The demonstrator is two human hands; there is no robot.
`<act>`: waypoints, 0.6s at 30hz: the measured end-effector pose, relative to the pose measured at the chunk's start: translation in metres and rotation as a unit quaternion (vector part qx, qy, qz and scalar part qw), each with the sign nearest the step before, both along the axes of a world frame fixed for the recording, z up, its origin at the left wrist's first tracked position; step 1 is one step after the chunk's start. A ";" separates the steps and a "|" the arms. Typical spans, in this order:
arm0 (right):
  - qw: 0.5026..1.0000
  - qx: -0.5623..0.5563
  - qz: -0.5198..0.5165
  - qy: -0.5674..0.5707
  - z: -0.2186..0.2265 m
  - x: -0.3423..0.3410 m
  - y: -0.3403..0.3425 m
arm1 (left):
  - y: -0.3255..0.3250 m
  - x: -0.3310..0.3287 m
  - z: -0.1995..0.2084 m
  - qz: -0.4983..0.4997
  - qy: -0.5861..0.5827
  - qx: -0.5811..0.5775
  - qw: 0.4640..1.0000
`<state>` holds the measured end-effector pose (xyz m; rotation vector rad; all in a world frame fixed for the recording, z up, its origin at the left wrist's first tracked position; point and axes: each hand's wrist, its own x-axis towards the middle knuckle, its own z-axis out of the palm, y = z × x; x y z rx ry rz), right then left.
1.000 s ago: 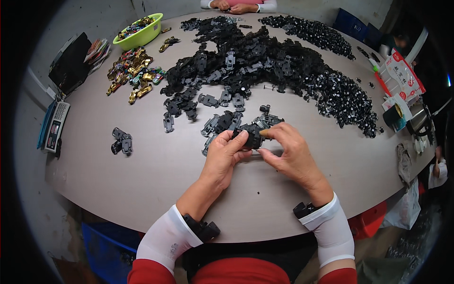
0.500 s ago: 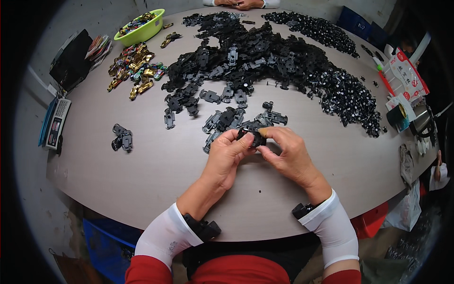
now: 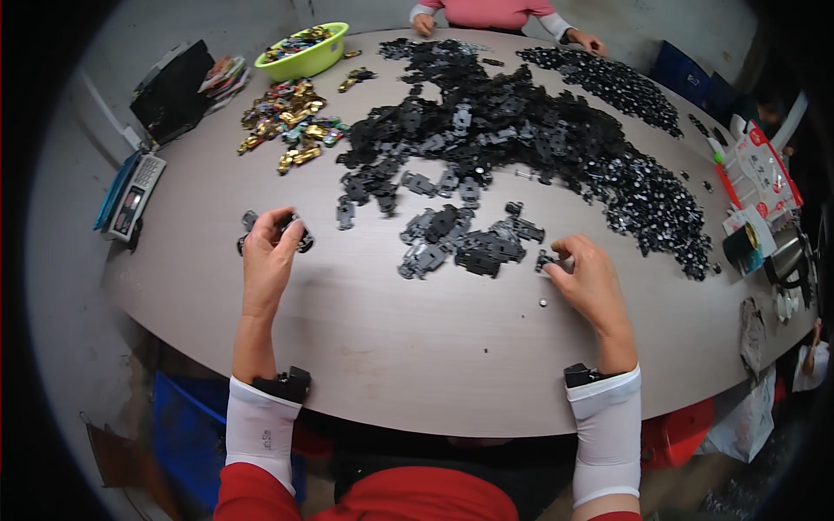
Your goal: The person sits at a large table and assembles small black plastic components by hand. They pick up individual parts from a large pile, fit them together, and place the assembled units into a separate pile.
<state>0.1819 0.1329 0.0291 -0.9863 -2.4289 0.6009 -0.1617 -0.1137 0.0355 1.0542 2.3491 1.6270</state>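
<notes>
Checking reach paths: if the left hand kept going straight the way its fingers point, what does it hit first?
The left hand points away from the person; its fingers already touch the small cluster of black parts. Beyond lies bare table, then probably the gold-coloured parts pile.

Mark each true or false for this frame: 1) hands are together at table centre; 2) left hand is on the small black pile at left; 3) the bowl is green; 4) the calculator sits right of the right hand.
1) False: the left hand and right hand are wide apart.
2) True: it rests on the small pile of black parts.
3) True: the green bowl holds small coloured pieces.
4) False: the calculator lies by the table's left edge.
</notes>
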 end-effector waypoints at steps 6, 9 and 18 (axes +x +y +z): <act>1.000 0.028 0.004 -0.011 -0.016 -0.007 -0.001 | 0.005 -0.025 -0.015 0.030 0.281 -0.124 0.951; 0.999 0.021 0.025 0.011 -0.012 -0.008 -0.003 | 0.045 -0.017 -0.027 -0.007 0.285 -0.231 0.930; 0.999 0.002 0.031 0.032 -0.010 -0.011 -0.007 | 0.096 0.001 -0.049 -0.151 0.171 -0.308 0.924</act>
